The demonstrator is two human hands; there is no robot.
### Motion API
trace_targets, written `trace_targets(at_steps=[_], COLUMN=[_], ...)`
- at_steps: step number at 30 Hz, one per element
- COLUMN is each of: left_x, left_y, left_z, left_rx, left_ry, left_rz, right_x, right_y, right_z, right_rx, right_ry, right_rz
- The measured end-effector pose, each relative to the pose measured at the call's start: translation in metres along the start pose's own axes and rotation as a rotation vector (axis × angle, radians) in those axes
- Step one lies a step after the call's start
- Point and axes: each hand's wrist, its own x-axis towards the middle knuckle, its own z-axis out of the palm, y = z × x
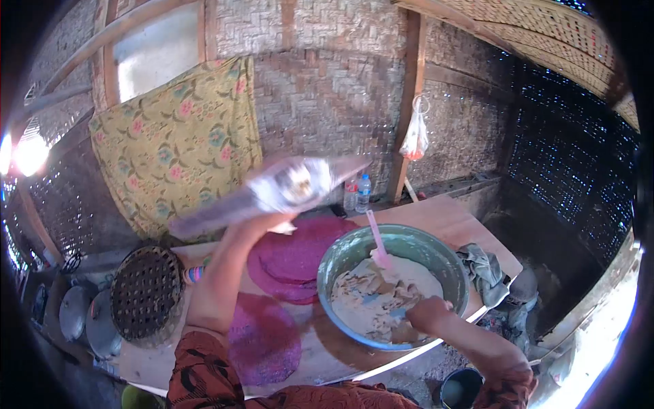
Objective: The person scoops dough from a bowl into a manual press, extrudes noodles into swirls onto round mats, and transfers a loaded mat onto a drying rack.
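My left hand (276,219) is raised above the table, holding up a plastic bag (289,187) blurred by motion, with something pale in it. My right hand (430,315) is closed and lowered into the green basin (332,262), at the right side of a pale powdery mixture (351,310). What its fingers grip, if anything, is hidden. A pink plastic scoop (378,238) stands upright in the mixture, its handle leaning toward the basin's rear rim. Purple round mats (289,262) lie left of the basin, below the bag.
A round dark woven basket (146,296) is at the table's left. A grey cloth (484,269) lies right of the basin, and two bottles (363,193) stand behind it. Metal pots (102,324) are at the far left. A bucket (462,390) is below the table's front edge.
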Motion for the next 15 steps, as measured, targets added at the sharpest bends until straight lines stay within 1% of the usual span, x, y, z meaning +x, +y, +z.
trace_targets(at_steps=[1,2,3,4,5,6,7,8,9,10,11,12,13,14,15], left_x=[0.001,0.000,-0.001,-0.001,-0.007,-0.017,-0.030,-0.045,-0.064,-0.085,-0.105,-0.127,-0.167,-0.201,-0.234], left_y=[0.001,-0.004,-0.004,0.010,0.029,0.033,0.035,0.036,0.030,0.020,0.016,0.009,-0.037,-0.080,-0.122], left_z=[-0.020,-0.045,-0.057,-0.071,-0.077,-0.074,-0.074,-0.073,-0.067,-0.061,-0.062,-0.065,-0.056,-0.057,-0.059], left_rx=[-0.093,-0.330,-0.772,-1.210,-1.440,-1.431,-1.656,-1.881,-1.933,-1.983,-1.704,-1.422,-0.491,-0.584,-0.674], left_ry=[-0.011,-0.100,-0.011,0.088,0.108,0.130,0.153,0.176,0.236,0.299,0.341,0.377,0.383,0.312,0.239], left_rz=[-0.103,-0.368,-0.337,-0.282,-0.249,-0.261,-0.300,-0.333,-0.437,-0.534,-0.657,-0.768,-0.516,-0.508,-0.505], right_x=[0.019,0.029,0.030,0.025,0.018,0.013,0.034,0.039,0.043,0.037,0.030,0.020,0.026,0.031,0.029], right_y=[-0.002,-0.004,-0.009,-0.018,-0.034,-0.058,-0.087,-0.116,-0.145,-0.169,-0.194,-0.207,-0.215,-0.218,-0.218], right_z=[0.004,0.002,-0.006,-0.024,-0.046,-0.070,-0.056,-0.053,-0.050,-0.057,-0.063,-0.066,-0.061,-0.058,-0.063], right_rx=[0.033,0.059,0.157,0.261,0.610,0.963,1.453,1.924,2.362,2.531,2.655,2.764,2.785,2.809,2.777], right_ry=[-0.106,-0.209,0.129,0.465,0.521,0.557,0.426,0.125,-0.285,-0.577,-0.918,-0.969,-0.883,-0.797,-0.506], right_rz=[0.056,0.112,-0.009,-0.136,-0.278,-0.413,-0.528,-0.756,-0.876,-0.995,-1.063,-0.829,-0.820,-0.808,-0.654])
